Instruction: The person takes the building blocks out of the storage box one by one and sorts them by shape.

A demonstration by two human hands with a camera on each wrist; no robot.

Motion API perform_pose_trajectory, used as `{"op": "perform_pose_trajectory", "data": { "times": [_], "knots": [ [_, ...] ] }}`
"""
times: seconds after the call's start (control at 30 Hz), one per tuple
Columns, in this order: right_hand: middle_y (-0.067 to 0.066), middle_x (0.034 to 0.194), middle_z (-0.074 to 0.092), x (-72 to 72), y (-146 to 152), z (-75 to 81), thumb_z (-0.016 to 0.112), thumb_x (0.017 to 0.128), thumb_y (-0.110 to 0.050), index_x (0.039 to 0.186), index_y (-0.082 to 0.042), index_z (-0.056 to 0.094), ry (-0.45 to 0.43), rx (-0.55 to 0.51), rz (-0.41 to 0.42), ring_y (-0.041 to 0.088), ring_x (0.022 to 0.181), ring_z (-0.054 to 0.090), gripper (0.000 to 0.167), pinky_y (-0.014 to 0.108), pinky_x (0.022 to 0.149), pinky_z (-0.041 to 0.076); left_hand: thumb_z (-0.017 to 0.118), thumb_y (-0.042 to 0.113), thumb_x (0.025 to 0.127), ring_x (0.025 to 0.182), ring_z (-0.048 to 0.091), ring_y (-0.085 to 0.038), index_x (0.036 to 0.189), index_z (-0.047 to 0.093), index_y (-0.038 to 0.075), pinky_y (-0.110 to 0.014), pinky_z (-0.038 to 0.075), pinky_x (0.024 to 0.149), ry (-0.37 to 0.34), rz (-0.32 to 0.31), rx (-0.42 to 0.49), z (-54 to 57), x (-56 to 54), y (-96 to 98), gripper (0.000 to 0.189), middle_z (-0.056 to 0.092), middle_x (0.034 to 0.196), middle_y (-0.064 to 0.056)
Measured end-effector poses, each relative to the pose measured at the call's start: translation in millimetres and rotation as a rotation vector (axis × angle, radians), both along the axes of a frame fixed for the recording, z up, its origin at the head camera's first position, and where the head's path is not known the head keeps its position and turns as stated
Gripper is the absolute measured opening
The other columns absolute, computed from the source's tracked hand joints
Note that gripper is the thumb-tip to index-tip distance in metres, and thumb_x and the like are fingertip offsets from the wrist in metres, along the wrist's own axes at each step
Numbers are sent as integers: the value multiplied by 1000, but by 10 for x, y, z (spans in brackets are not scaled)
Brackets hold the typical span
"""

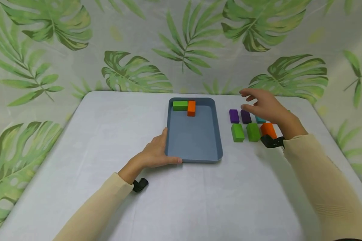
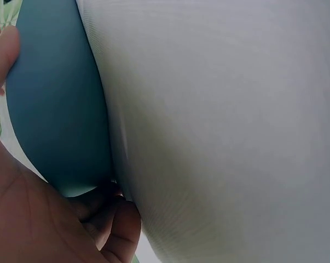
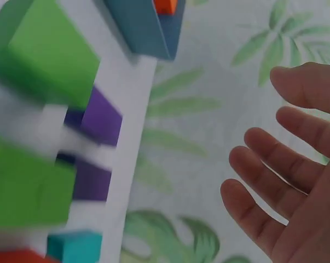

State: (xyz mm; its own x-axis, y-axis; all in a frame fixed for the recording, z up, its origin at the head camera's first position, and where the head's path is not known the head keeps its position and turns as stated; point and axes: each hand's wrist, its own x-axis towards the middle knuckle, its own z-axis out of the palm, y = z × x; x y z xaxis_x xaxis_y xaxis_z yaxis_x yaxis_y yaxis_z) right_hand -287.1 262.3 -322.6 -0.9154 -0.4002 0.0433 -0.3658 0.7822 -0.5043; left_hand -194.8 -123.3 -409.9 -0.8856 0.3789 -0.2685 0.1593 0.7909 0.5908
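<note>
A blue-grey tray (image 1: pixel 193 137) stands on the table, with a green block (image 1: pixel 180 106) and an orange block (image 1: pixel 191 108) touching each other at its far left corner. My left hand (image 1: pixel 155 152) holds the tray's near left corner, thumb along the near side and fingers on the left side; the left wrist view shows curled fingertips at the tray wall (image 2: pixel 61 98). Raised above the blocks right of the tray, my right hand (image 1: pixel 263 105) has spread, relaxed fingers and nothing in them. Below it are purple blocks (image 1: pixel 234 116) and a teal block (image 1: pixel 260 119), partly hidden.
Nearer me in that group are two green blocks (image 1: pixel 237 133) and an orange block (image 1: pixel 268 130). More block edges peek out behind the right wrist. A white cloth covers the table (image 1: pixel 114 134), and a leaf-patterned curtain (image 1: pixel 199 77) rises at its far edge.
</note>
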Motion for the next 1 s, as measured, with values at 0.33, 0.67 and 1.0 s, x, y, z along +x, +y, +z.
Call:
{"op": "perform_pose_trajectory", "data": {
  "times": [0.33, 0.67, 1.0],
  "knots": [
    [24, 144, 51, -311, -584, -19, 59, 100, -24, 148, -3, 43, -36, 64, 107, 41, 125, 54, 55, 56, 101, 44, 76, 60, 75, 152, 23, -37, 159, -10, 4, -56, 29, 117, 9, -5, -10, 30, 4, 5, 132, 14, 166, -18],
    [23, 145, 51, -564, -1165, -254, 61, 97, -21, 145, -3, 47, -129, 67, 129, 39, 126, 54, 54, 52, 107, 42, 77, 59, 75, 149, 28, -37, 159, -8, 4, -56, 33, 114, 20, -9, 19, -1, 9, -1, 131, 19, 165, -18],
    [24, 147, 48, -725, -1430, -438, 60, 92, -14, 145, 2, 44, -170, 115, 109, 38, 134, 46, 58, 51, 114, 35, 77, 59, 76, 148, 31, -37, 159, -8, 5, -57, 35, 112, 34, -19, 20, 16, -5, 5, 130, 22, 164, -18]
  ]
}}
